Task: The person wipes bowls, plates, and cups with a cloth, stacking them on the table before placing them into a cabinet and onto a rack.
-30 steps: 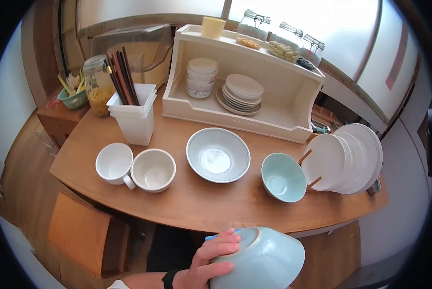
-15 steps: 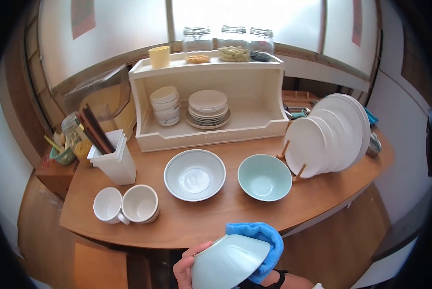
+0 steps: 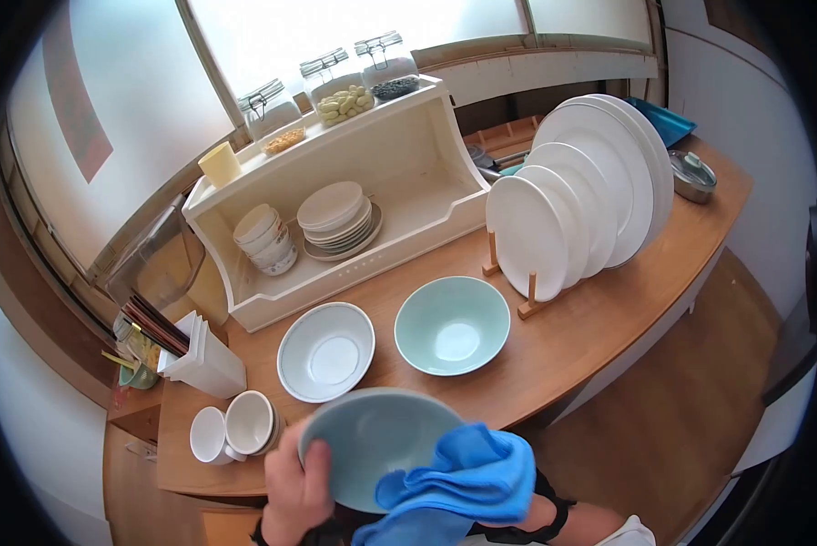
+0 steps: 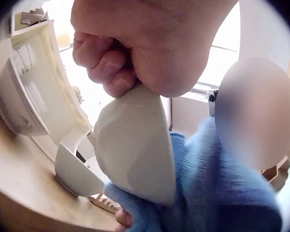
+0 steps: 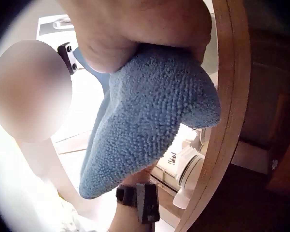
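Observation:
A pale blue bowl (image 3: 372, 441) is held up at the table's front edge, its inside facing up in the head view. My left hand (image 3: 297, 487) grips its left rim, thumb over the edge; in the left wrist view the curled fingers (image 4: 111, 67) pinch that rim. A blue towel (image 3: 481, 473) lies bunched over the bowl's right side. My right hand (image 5: 145, 29) grips the towel, which mostly hides this hand in the head view. Beyond the held bowl stand a mint green bowl (image 3: 452, 328) and a white bowl (image 3: 326, 353).
White plates (image 3: 527, 237) stand in a wooden rack at the right. Behind is a cream shelf (image 3: 408, 196) with stacked dishes, glass jars (image 3: 337, 86) and a yellow cup (image 3: 219, 166). Mugs (image 3: 250, 421) and a white chopstick holder (image 3: 210, 364) are at the left.
The held bowl has turned from showing its outside to showing its inside. The towel has moved from its outer right side onto the inside. The head view has swung right and tilted.

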Demonstrator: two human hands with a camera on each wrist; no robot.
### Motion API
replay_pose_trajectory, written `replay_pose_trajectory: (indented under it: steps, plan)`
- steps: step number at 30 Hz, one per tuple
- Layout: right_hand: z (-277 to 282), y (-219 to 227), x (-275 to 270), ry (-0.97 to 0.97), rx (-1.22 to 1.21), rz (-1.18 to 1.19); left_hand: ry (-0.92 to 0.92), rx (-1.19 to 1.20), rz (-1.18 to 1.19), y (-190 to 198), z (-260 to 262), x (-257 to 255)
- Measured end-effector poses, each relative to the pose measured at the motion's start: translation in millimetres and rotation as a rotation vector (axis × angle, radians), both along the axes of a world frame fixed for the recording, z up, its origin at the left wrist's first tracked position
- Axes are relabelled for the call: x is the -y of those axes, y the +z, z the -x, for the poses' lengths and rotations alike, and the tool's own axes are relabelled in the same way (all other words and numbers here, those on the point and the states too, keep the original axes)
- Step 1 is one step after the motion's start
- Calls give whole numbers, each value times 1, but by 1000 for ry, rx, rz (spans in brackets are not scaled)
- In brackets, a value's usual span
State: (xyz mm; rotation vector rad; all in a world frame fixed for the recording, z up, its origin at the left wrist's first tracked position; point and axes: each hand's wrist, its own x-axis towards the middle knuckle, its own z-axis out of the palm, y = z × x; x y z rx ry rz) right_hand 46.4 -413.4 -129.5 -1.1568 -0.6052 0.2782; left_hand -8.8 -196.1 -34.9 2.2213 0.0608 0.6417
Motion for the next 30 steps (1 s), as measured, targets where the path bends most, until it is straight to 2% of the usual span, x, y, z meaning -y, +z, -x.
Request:
replay_pose_trajectory:
  steps: [1,2,3,5,6,7,9,12,15,17,19,21,22,24,27,30]
  plan:
    - [3,1,3,152,-472,-209,17,-53,-12,6,-11,-4]
    - [-2,-40,19,308,-601,-116,30,-81,-43,14,-22,-6]
    - [0,-68,14,312,-606,-126,42,-109,-75,21,-36,-7]
    - [4,-102,8,145,-218,-43,-47,-54,-105,35,-67,-5]
    - [9,-38,12,-84,52,-23,-45,-56,-109,38,-82,-8]
    - [12,-41,12,-100,34,-70,-93,-59,-125,38,-96,-13]
    - [13,-32,19,-142,234,4,-136,-62,-142,38,-120,-16]
    - [13,-37,29,-75,223,38,-123,-284,40,30,-148,-16]
    - [13,-50,34,-64,281,41,-93,-410,-91,22,-166,-10]
    - [13,-59,41,42,245,78,-116,-406,-134,14,-174,-8]
    - [12,-54,43,39,226,65,-136,-402,-176,9,-178,-5]
    - [14,-52,42,33,207,53,-153,-297,-327,5,-180,-1]
    - [15,-52,40,3,239,44,-153,-300,-327,7,-180,2]
    - [15,-53,40,-25,271,35,-109,-483,-213,13,-180,8]
    - [15,-55,43,-35,275,40,-132,-501,-200,8,-184,6]
    - [14,-61,49,34,166,99,-90,-556,-223,11,-184,12]
